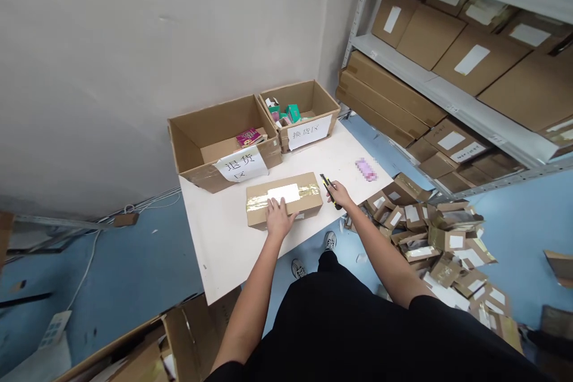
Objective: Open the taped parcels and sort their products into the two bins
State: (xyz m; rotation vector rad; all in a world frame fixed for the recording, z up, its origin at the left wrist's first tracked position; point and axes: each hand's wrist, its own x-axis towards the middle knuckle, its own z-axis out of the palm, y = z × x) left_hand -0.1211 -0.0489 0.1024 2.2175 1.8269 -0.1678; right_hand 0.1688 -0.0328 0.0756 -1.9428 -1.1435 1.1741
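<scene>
a stockroom or returns-sorting room: metal shelving (470,108) stacked with labelled cartons (430,36), sorting boxes (224,137) on a white tabletop (224,239).

My left arm runs bare and nearly straight up from the lower centre, wrist level. My left hand (278,218) lies flat, palm down, fingers spread and pointing away from me. My right arm reaches out from the lower right, elbow slightly bent. My right hand (340,194) sits knuckles up, fingers curled closed in a grip, just right of the left.
</scene>
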